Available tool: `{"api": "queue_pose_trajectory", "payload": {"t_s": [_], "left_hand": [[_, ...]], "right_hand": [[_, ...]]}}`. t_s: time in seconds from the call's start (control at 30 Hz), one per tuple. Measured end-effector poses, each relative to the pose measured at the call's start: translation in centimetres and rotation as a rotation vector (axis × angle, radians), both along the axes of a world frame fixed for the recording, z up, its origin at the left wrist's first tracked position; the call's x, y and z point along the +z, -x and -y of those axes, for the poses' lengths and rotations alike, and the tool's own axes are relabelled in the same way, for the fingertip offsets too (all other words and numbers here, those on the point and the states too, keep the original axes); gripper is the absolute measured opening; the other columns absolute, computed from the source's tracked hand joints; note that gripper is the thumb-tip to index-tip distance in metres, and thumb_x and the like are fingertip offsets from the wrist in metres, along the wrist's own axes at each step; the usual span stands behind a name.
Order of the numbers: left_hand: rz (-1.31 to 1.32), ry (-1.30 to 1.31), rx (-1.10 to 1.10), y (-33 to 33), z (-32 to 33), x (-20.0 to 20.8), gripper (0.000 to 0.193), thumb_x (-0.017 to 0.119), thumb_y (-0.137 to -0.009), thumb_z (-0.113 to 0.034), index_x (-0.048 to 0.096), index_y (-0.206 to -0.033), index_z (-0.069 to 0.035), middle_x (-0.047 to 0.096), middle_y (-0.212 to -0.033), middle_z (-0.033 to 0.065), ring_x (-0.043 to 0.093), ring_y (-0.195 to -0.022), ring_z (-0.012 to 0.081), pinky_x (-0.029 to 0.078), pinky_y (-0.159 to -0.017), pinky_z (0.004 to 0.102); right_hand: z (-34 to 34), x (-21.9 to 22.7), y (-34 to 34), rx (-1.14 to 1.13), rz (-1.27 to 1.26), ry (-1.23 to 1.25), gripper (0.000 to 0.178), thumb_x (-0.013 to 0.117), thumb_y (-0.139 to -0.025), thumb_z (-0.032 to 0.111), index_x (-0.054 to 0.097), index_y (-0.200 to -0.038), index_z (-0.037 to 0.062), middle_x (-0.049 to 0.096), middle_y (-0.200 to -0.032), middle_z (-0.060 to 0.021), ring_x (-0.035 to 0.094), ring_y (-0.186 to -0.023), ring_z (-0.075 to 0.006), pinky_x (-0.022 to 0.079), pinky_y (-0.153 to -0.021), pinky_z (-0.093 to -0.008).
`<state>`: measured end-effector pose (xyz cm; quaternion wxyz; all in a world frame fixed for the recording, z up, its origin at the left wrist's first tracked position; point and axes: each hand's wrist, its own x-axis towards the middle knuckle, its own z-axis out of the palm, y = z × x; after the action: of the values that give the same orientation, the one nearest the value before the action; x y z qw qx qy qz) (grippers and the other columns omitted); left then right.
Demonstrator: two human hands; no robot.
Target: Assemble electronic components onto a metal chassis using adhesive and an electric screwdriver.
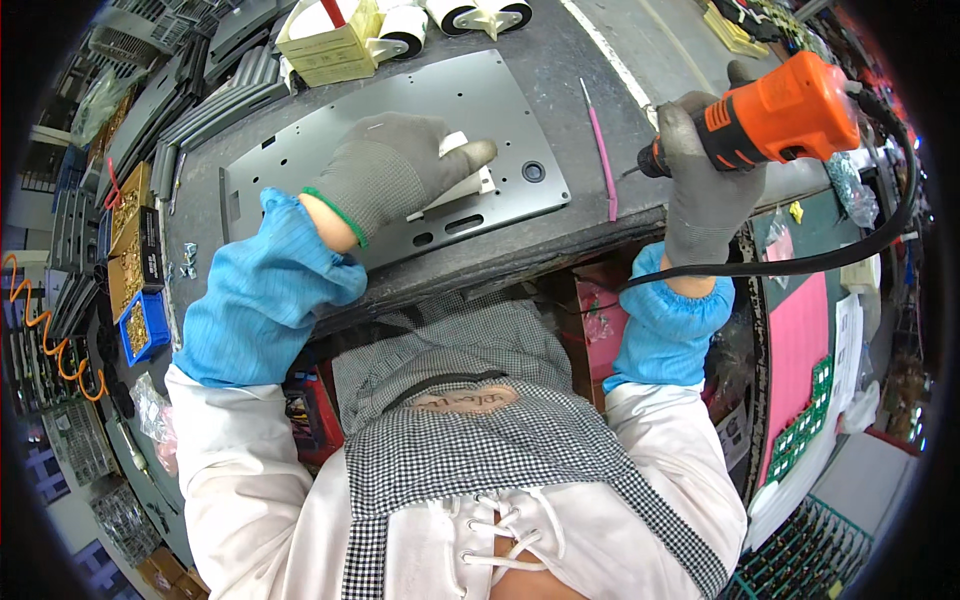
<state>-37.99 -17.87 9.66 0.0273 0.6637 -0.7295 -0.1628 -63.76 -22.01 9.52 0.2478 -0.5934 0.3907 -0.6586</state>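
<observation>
While the left hand [395, 170] gripped a white part [481, 184] over the gray panel [500, 110], which lay flat on the dark workbench [568, 115], the right hand [700, 180] was closed around an orange power driver [790, 105], its bit clear of both. Positioning appeared underway; fastening there appeared outstanding, though the glove hid any screws.

Left hand [390, 165]: grey-gloved, extended forward, back uppermost, one digit [470, 158] pointing right; wrist [331, 222] partly bared. Right hand [700, 180]: grey-gloved, raised, fingers [682, 140] curled in a grip. Both forearms [265, 290] blue-sleeved, reaching forward.
</observation>
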Motion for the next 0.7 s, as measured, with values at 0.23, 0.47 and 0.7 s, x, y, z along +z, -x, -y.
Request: {"api": "queue_pose_trajectory", "payload": {"t_s": [0.23,0.47,0.7], "left_hand": [[-0.057,0.157,-0.057,0.5,-0.6,-1.5,0.057,0.056,-0.095,-0.059,0.075,-0.109,-0.006,0.07,-0.081,0.0206,0.07,-0.075,0.0357,0.053,-0.071,0.0457],[-0.108,0.052,-0.091,-0.3,-1.3,-0.3,0.07,0.05,-0.093,-0.068,0.074,-0.107,-0.003,0.073,-0.094,0.0224,0.07,-0.091,0.0392,0.053,-0.083,0.0489],[-0.191,0.109,0.13,-3.8,-4.2,2.0,0.059,0.066,-0.09,-0.054,0.063,-0.128,-0.009,0.068,-0.117,0.0216,0.069,-0.098,0.0379,0.054,-0.085,0.0426]], "right_hand": [[0.4,-0.8,0.3,-0.062,-0.064,-0.022,0.025,0.086,-0.072,0.012,0.064,-0.083,0.0073,0.065,-0.072,0.0014,0.061,-0.065,-0.0111,0.051,-0.066,-0.0278],[0.7,0.1,-0.6,0.011,-0.038,-0.072,0.021,0.081,-0.073,0.009,0.066,-0.088,0.0077,0.064,-0.073,0.0009,0.06,-0.065,-0.0119,0.051,-0.063,-0.0284],[0.9,-0.6,2.9,-0.103,-0.169,-0.164,0.018,0.074,-0.08,0.012,0.069,-0.091,-0.0013,0.065,-0.078,-0.0067,0.062,-0.069,-0.0162,0.054,-0.068,-0.0322]]}}
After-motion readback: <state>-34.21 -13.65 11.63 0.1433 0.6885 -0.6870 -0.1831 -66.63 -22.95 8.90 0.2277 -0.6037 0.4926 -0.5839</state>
